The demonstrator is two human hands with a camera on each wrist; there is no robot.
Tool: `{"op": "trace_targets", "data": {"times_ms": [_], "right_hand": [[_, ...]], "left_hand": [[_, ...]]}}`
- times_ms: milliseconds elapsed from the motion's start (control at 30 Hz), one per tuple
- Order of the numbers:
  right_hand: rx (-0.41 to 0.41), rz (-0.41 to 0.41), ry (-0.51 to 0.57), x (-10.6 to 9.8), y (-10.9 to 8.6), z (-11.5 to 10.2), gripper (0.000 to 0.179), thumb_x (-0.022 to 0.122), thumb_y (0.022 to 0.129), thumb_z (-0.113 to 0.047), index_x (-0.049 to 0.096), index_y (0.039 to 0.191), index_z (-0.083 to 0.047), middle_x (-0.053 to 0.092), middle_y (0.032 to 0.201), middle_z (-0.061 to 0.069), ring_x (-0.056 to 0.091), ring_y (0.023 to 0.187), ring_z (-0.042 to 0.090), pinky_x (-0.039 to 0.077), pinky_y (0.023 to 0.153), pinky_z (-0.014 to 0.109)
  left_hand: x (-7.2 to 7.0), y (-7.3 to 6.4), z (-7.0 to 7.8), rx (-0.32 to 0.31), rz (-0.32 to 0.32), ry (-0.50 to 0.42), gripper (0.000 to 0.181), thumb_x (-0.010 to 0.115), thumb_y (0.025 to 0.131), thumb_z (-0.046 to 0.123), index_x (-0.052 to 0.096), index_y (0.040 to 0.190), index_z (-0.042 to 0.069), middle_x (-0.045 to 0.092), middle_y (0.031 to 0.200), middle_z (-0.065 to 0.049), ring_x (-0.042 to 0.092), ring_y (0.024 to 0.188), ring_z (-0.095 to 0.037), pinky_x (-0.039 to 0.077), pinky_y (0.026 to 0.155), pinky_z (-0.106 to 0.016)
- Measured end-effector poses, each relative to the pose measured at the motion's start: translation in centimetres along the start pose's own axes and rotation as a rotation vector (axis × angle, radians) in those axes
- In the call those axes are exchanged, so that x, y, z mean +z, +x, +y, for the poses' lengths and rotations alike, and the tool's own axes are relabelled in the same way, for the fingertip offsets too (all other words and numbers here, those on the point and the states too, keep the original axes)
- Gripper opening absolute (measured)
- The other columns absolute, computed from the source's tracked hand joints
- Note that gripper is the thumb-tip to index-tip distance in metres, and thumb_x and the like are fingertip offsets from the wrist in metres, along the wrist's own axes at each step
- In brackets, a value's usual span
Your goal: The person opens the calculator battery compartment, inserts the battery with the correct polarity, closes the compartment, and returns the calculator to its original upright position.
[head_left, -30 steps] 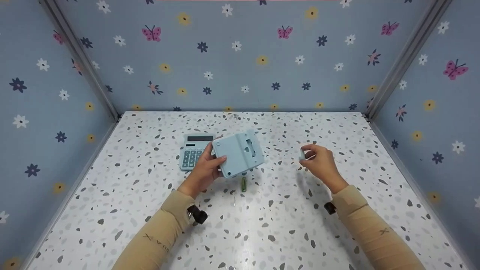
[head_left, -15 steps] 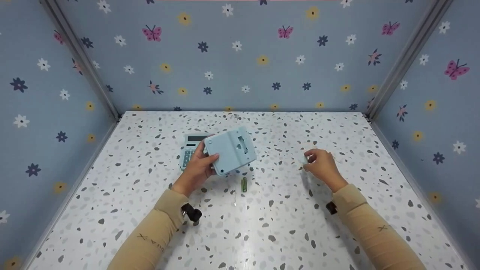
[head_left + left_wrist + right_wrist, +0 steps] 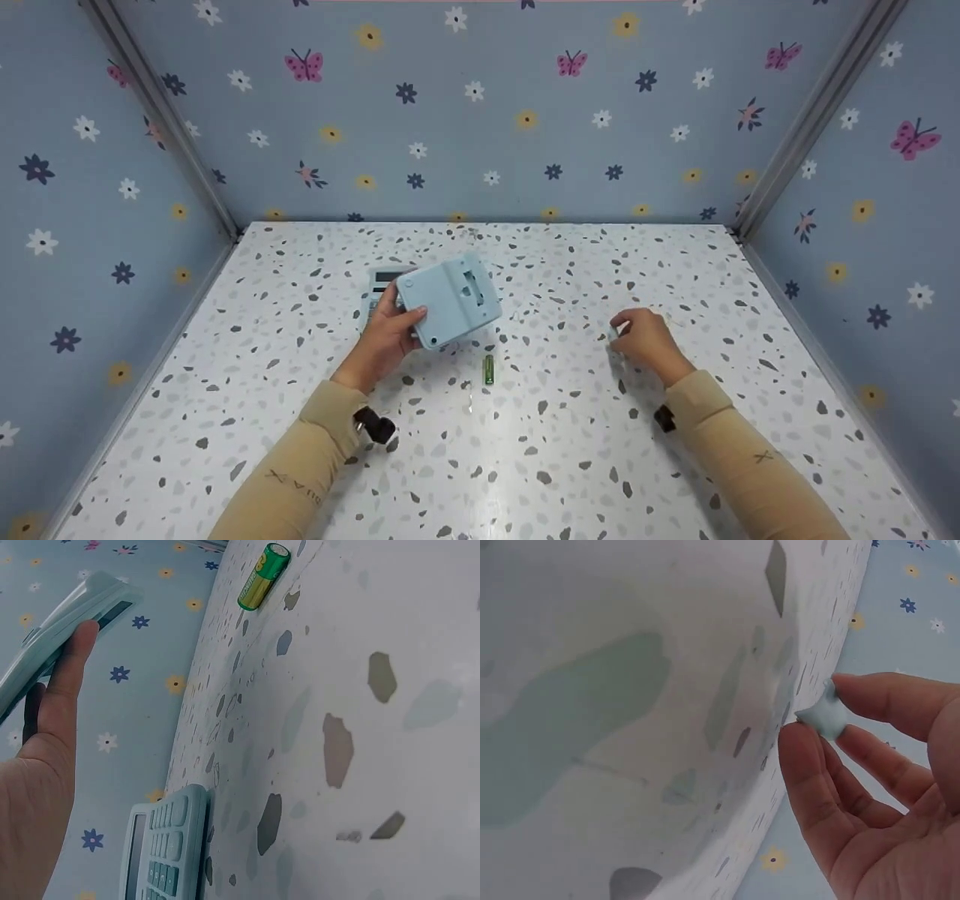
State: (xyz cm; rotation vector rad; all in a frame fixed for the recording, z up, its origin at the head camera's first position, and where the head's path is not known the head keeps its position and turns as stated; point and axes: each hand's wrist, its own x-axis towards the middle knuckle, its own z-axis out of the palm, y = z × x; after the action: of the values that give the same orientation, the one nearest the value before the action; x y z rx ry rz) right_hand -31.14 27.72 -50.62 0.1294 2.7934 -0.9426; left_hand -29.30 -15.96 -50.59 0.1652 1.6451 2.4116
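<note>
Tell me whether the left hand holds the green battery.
No, the green battery lies on the table, while the left hand holds a light-blue device.

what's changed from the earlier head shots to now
The left hand has moved left with the blue device it holds, which now hides more of the calculator. The right hand has shifted slightly down the head view, still pinching the small blue piece. Nothing was newly gripped or let go. The green battery and calculator stayed put.

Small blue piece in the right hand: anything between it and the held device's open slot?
Nothing visible in the head view stands between the blue piece and the open slot; the green battery lies outside that path.
</note>
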Motion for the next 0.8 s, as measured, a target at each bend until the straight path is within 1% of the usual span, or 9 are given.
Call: {"op": "trace_targets", "data": {"times_ms": [167, 333, 433, 567, 700, 800], "right_hand": [[0.028, -0.038, -0.012, 0.1, 0.1, 0.1, 0.042, 0.076, 0.094, -0.008, 0.069, 0.135, 0.002, 0.07, 0.121, 0.023, 0.068, 0.09, 0.024, 0.057, 0.072, 0.032], [0.021, -0.047, -0.021, 0.1, 0.1, 0.1, 0.041, 0.076, 0.094, -0.007, 0.07, 0.133, 0.003, 0.071, 0.118, 0.023, 0.067, 0.087, 0.023, 0.056, 0.07, 0.031], [0.012, -0.048, -0.026, 0.2, 0.1, 0.1, 0.041, 0.076, 0.093, -0.006, 0.07, 0.133, 0.004, 0.07, 0.117, 0.023, 0.067, 0.085, 0.023, 0.056, 0.069, 0.03], [0.012, -0.044, -0.02, 0.2, 0.1, 0.1, 0.042, 0.076, 0.093, -0.005, 0.07, 0.134, 0.004, 0.07, 0.12, 0.025, 0.067, 0.083, 0.021, 0.056, 0.068, 0.028], [0.006, -0.042, -0.005, 0.2, 0.0, 0.1, 0.045, 0.078, 0.092, -0.005, 0.07, 0.134, 0.005, 0.07, 0.121, 0.026, 0.067, 0.081, 0.02, 0.056, 0.066, 0.028], [0.012, -0.053, 0.008, 0.1, 0.0, 0.0, 0.047, 0.079, 0.091, -0.005, 0.07, 0.136, 0.006, 0.071, 0.119, 0.025, 0.065, 0.077, 0.018, 0.055, 0.063, 0.027]], "left_hand": [[-0.5, 0.0, 0.1, -0.009, 0.011, 0.012, 0.067, 0.059, 0.11, 0.006, 0.031, 0.167, 0.031, 0.053, 0.155, -0.009, 0.068, 0.126, -0.025, 0.063, 0.094, -0.045], [-0.8, -0.1, 0.4, -0.02, 0.028, 0.006, 0.067, 0.059, 0.11, 0.006, 0.032, 0.167, 0.032, 0.049, 0.16, -0.011, 0.067, 0.128, -0.026, 0.064, 0.095, -0.045], [-1.0, -0.2, 0.5, -0.025, 0.032, 0.011, 0.068, 0.056, 0.111, 0.006, 0.03, 0.169, 0.032, 0.044, 0.166, -0.013, 0.064, 0.133, -0.028, 0.064, 0.097, -0.045], [-1.2, -0.2, 0.7, -0.025, 0.033, 0.013, 0.071, 0.053, 0.113, 0.005, 0.024, 0.172, 0.032, 0.038, 0.171, -0.013, 0.058, 0.14, -0.033, 0.064, 0.098, -0.046], [-1.5, -0.3, 0.7, -0.02, 0.021, 0.023, 0.072, 0.051, 0.113, 0.005, 0.021, 0.173, 0.03, 0.037, 0.172, -0.014, 0.056, 0.143, -0.034, 0.064, 0.098, -0.047], [-1.6, -0.3, 0.7, -0.023, 0.02, 0.026, 0.07, 0.051, 0.114, 0.006, 0.022, 0.172, 0.031, 0.039, 0.17, -0.013, 0.058, 0.141, -0.033, 0.064, 0.098, -0.047]]}}
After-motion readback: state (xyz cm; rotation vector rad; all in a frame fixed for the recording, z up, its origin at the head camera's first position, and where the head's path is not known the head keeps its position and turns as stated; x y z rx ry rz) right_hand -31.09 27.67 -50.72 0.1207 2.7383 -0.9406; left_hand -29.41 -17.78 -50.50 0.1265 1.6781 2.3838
